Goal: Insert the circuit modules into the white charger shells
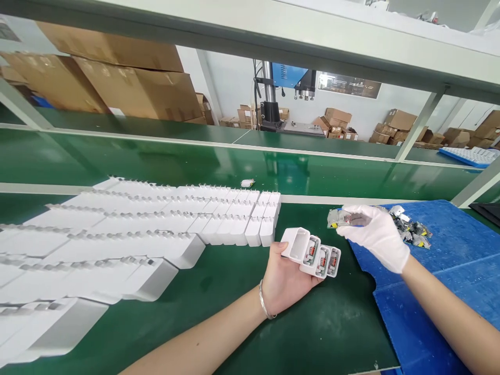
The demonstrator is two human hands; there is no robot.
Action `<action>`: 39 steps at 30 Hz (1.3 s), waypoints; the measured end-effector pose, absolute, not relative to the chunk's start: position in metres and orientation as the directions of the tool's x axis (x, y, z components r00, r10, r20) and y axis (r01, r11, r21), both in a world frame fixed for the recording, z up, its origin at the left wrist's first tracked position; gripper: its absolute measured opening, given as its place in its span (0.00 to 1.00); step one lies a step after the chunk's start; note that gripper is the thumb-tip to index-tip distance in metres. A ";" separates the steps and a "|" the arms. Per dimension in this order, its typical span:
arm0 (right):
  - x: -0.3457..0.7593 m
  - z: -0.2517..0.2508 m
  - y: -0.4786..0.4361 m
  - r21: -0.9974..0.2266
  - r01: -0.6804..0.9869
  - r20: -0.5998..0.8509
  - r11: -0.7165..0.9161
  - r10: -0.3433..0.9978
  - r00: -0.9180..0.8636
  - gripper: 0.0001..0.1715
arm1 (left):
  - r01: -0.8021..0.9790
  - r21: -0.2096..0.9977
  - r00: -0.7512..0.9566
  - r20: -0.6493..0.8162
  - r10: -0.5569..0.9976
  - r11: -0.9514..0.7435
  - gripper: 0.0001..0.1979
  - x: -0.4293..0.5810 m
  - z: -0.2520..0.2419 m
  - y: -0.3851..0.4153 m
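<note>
My left hand, bare with a bracelet at the wrist, grips a row of several white plastic housings, open ends up; the three on the right show small circuit boards inside and the leftmost looks empty. My right hand, in a white glove, is closed on a small circuit board that it holds just above the left end of a pile of loose circuit boards on a blue mat. The two hands are apart, the right one higher and to the right.
Long rows of white housings lie on the green bench to the left. A single white piece sits on the conveyor belt behind. A blue tray, cardboard boxes and a machine stand beyond.
</note>
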State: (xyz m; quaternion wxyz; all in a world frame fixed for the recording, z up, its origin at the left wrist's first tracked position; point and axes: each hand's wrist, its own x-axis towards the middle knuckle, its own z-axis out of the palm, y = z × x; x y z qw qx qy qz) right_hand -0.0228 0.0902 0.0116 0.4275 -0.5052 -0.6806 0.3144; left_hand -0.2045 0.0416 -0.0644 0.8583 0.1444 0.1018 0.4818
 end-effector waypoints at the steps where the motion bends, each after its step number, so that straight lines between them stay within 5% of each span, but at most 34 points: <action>1: -0.027 0.012 0.080 -0.867 0.357 0.326 0.347 0.938 -0.119 0.25 | -0.800 0.354 0.511 -0.022 0.860 0.484 0.24 -0.204 -0.065 0.041; 5: -0.044 0.004 0.047 -0.790 0.337 0.487 0.512 0.858 -0.160 0.20 | -0.797 0.421 0.489 0.028 0.872 0.433 0.25 -0.202 -0.065 0.039; 14: -0.059 -0.017 0.036 -0.792 0.392 0.437 0.468 0.883 -0.173 0.19 | -0.789 0.448 0.486 0.039 0.873 0.419 0.22 -0.201 -0.065 0.037; 21: -0.060 -0.005 0.035 -0.530 0.545 0.608 0.649 0.739 -0.289 0.12 | -0.794 0.436 0.487 0.039 0.873 0.424 0.23 -0.200 -0.065 0.037; 32: -0.062 0.006 0.028 -0.359 0.611 0.664 0.705 0.653 -0.363 0.06 | -0.762 0.481 0.510 0.036 0.859 0.433 0.26 -0.201 -0.064 0.036; 39: -0.065 -0.002 0.028 -0.724 0.485 0.416 0.490 0.871 -0.259 0.18 | -0.764 0.481 0.524 0.072 0.849 0.431 0.24 -0.201 -0.068 0.036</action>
